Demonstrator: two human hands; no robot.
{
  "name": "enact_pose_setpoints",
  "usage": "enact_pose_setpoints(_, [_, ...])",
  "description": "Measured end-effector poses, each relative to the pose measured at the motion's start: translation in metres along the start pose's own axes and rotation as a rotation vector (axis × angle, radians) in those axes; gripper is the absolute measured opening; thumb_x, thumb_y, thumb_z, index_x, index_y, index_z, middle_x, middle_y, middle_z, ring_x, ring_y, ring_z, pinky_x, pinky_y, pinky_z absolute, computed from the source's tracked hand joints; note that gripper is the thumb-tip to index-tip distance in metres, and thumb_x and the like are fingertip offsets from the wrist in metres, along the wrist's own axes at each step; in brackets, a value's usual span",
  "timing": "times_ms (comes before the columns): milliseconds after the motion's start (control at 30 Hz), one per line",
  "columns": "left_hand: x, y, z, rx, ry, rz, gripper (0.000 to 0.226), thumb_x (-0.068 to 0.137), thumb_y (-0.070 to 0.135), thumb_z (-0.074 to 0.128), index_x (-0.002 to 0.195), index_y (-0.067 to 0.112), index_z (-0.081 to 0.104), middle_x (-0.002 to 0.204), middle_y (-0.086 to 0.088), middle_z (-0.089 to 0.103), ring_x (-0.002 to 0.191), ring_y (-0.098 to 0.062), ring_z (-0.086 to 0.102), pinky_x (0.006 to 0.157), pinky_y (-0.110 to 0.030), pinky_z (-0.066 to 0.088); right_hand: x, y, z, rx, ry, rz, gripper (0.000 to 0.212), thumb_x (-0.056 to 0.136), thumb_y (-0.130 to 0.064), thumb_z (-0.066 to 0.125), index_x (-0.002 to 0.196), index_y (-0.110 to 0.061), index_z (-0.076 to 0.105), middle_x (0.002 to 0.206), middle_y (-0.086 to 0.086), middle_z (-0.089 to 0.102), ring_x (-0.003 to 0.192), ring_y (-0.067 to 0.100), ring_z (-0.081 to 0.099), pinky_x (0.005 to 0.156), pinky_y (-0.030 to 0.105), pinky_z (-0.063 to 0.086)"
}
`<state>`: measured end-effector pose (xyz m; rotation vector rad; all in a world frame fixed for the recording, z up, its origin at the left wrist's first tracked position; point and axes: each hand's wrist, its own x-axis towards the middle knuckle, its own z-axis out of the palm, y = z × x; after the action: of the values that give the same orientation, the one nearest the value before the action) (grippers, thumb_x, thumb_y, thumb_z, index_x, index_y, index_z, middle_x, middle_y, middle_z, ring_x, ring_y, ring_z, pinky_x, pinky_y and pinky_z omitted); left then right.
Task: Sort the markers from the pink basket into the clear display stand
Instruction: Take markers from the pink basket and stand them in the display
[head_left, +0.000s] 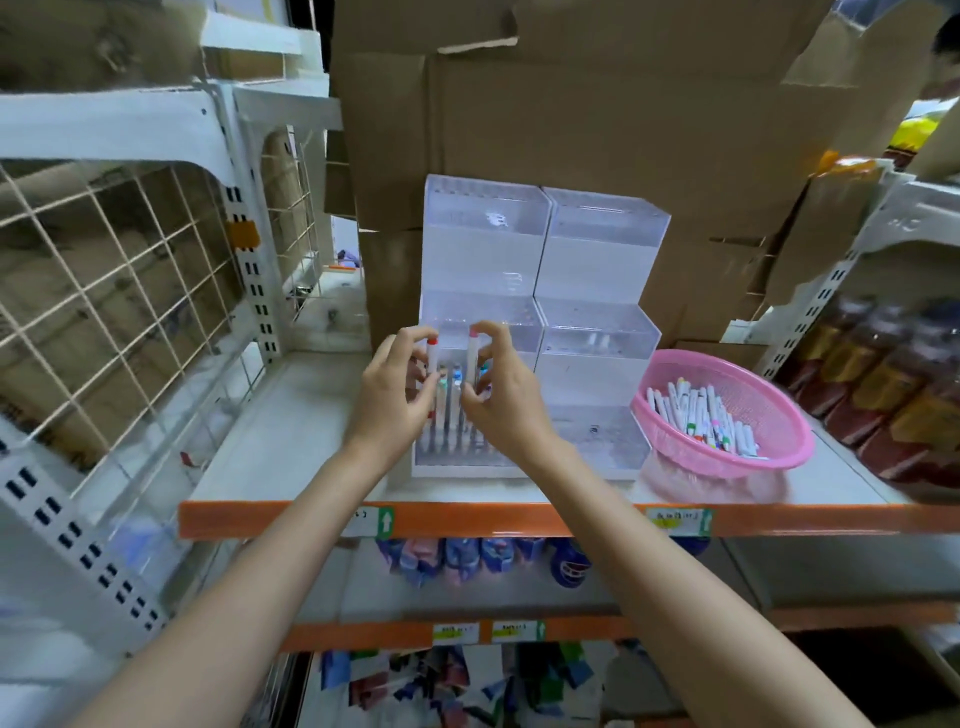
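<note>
Left hand (395, 397) and right hand (501, 402) each pinch a slim red-capped marker (432, 357) over the clear acrylic stand (597, 260). Round pink mesh basket (789, 415) sits just right of it.

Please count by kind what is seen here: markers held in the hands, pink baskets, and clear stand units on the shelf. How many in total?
Held markers: 2 (left marker in left hand, right marker in right hand)
Pink basket: 1
Clear stand units: 2
Total: 5
</note>
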<state>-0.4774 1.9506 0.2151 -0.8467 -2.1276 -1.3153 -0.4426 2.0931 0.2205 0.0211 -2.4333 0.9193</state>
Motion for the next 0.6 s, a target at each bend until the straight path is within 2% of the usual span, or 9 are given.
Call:
enact_pose_setpoints(133, [-0.008, -0.006, -0.006, 0.018, 0.014, -0.025, 0.041, 0.084, 0.0, 0.065, 0.121, 0.013, 0.051, 0.091, -0.003, 0.055, 0.076, -0.007, 0.056, 0.068, -0.009, 0.048, -0.004, 0.0, 0.01, 0.007, 0.022, 0.001, 0.057, 0.082, -0.002, 0.062, 0.127, -0.025, 0.037, 0.08, -0.017, 0.048, 0.066, 0.017, 0.06, 0.065, 0.045, 0.052])
enact_pose_setpoints(200, [-0.01, -0.009, -0.007, 0.03, 0.015, -0.037, 0.042, 0.084, -0.001, 0.065, 0.121, 0.013, 0.051, 0.091, -0.005, 0.056, 0.075, -0.007, 0.055, 0.068, -0.007, 0.046, -0.005, 0.0, 0.012, 0.015, 0.028, -0.013, 0.058, 0.081, 0.0, 0.062, 0.127, -0.024, 0.037, 0.081, -0.016, 0.048, 0.067, 0.019, 0.06, 0.063, 0.047, 0.052])
enact_pose_setpoints(300, [-0.013, -0.011, -0.008, 0.033, 0.022, -0.07, 0.042, 0.084, -0.001, 0.064, 0.121, 0.013, 0.05, 0.089, -0.004, 0.056, 0.075, -0.001, 0.054, 0.068, -0.002, 0.042, -0.008, 0.002, 0.015, 0.035, 0.026, -0.012, 0.057, 0.081, 0.003, 0.06, 0.128, -0.021, 0.039, 0.086, -0.006, 0.054, 0.071, 0.021, 0.06, 0.065, 0.045, 0.051])
enact_pose_setpoints(400, [-0.013, -0.012, -0.009, 0.013, 0.04, -0.096, 0.043, 0.084, -0.001, 0.065, 0.122, 0.013, 0.05, 0.09, -0.003, 0.057, 0.076, -0.001, 0.055, 0.067, -0.003, 0.043, -0.01, 0.003, 0.02, 0.048, 0.018, -0.016, 0.057, 0.083, 0.003, 0.06, 0.127, -0.024, 0.038, 0.087, -0.012, 0.05, 0.07, 0.017, 0.06, 0.062, 0.043, 0.053])
enact_pose_setpoints(533, [-0.012, -0.011, -0.007, -0.023, 0.05, -0.099, 0.042, 0.084, 0.0, 0.065, 0.12, 0.014, 0.05, 0.089, -0.003, 0.057, 0.077, -0.007, 0.058, 0.068, -0.005, 0.045, -0.009, 0.005, 0.024, 0.071, -0.003, -0.01, 0.054, 0.087, 0.002, 0.061, 0.128, -0.024, 0.037, 0.084, -0.02, 0.045, 0.066, 0.003, 0.057, 0.056, 0.024, 0.05])
enact_pose_setpoints(600, [-0.01, -0.01, -0.005, -0.034, 0.04, -0.093, 0.041, 0.084, 0.001, 0.065, 0.12, 0.015, 0.05, 0.089, -0.001, 0.057, 0.078, -0.007, 0.058, 0.069, -0.008, 0.047, -0.009, 0.005, 0.024, 0.076, 0.005, -0.017, 0.054, 0.087, 0.001, 0.061, 0.128, -0.023, 0.038, 0.084, -0.02, 0.045, 0.065, 0.0, 0.056, 0.055, 0.02, 0.047])
